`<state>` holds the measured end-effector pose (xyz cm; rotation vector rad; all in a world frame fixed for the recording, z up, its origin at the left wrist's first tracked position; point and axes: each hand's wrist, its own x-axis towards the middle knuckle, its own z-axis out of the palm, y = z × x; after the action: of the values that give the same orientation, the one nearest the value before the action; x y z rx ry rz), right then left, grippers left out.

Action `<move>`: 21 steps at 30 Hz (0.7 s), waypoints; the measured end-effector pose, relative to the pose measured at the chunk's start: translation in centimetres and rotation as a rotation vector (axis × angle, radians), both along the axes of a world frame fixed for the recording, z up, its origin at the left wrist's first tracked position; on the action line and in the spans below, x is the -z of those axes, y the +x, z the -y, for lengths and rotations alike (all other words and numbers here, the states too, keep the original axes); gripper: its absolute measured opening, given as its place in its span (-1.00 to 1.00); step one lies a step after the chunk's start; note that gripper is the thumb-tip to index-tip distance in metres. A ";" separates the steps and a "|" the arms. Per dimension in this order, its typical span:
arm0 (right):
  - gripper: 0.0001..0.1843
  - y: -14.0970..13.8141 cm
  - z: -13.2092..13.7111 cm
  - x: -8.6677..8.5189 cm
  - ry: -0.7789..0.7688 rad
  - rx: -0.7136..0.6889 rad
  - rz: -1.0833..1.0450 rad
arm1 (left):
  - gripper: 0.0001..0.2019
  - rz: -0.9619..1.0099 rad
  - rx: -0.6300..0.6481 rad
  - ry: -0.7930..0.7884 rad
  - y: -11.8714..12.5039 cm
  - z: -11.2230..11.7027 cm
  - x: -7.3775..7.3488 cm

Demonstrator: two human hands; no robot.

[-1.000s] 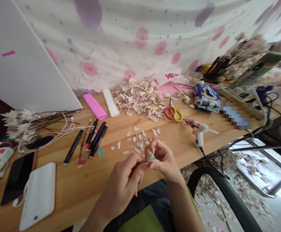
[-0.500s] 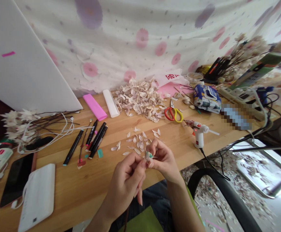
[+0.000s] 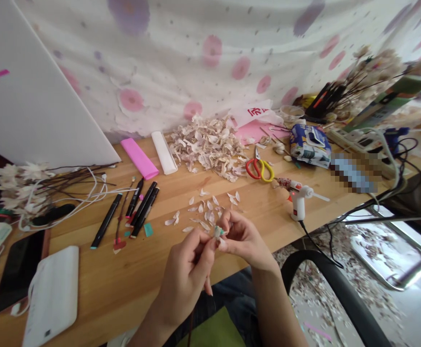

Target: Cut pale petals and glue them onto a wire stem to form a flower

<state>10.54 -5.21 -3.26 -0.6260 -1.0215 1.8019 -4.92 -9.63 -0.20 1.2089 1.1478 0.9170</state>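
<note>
Both bare hands work close together above the near edge of the wooden counter (image 3: 105, 289), the left hand (image 3: 184, 272) and right hand (image 3: 244, 241) pinching a small pale petal-like piece (image 3: 218, 233) with a teal bit between thumbs and fingertips, the left little finger hanging loose. Scattered loose petals (image 3: 203, 209) lie just beyond the hands; a large heap of dried petals (image 3: 206, 149) sits near the far edge, beside red-and-yellow scissors (image 3: 260, 168), with a mini hot glue gun (image 3: 297, 200) to the right. A slackened pinch could drop the tiny piece among the loose petals, where it would be hard to pick out; too firm a squeeze could crease it. Compared with a second ago, the fingers cover more of the piece, and the counter sits slightly further left in view
</note>
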 end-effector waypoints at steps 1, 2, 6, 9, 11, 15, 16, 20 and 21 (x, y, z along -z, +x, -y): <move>-0.49 0.1 0.0 0.1 -0.007 -0.009 0.001 | -0.67 -0.035 0.002 0.021 -0.1 0.0 0.0; -0.49 0.2 0.0 0.2 -0.014 -0.016 0.001 | -0.68 -0.067 0.003 0.039 -0.2 0.0 0.0; -0.51 0.4 -0.1 0.5 -0.035 -0.050 -0.006 | -0.72 -0.184 0.008 0.116 -0.3 -0.2 0.0; -0.53 0.4 -0.1 0.6 -0.054 -0.083 -0.023 | -0.76 -0.280 0.006 0.203 -0.4 -0.3 0.0; -0.54 0.5 -0.2 0.8 -0.069 -0.106 -0.033 | -0.79 -0.353 -0.003 0.290 -0.4 -0.3 0.0; -0.56 0.6 -0.3 1.1 -0.086 -0.182 -0.035 | -0.82 -0.461 -0.026 0.468 -0.5 -0.4 0.0; -0.57 0.7 -0.3 1.2 -0.085 -0.209 -0.031 | -0.83 -0.472 -0.023 0.501 -0.6 -0.4 0.1; -0.59 0.7 -0.5 1.1 -0.080 -0.282 -0.004 | -0.86 -0.509 -0.021 0.620 -0.8 -0.5 0.6; -0.59 0.7 -0.5 1.0 -0.081 -0.287 0.001 | -0.86 -0.523 -0.030 0.649 -0.9 -0.6 0.7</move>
<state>11.29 -4.70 -4.30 -0.5502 -1.0859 2.1018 -5.80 -9.06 -0.94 2.0515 1.3169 1.0699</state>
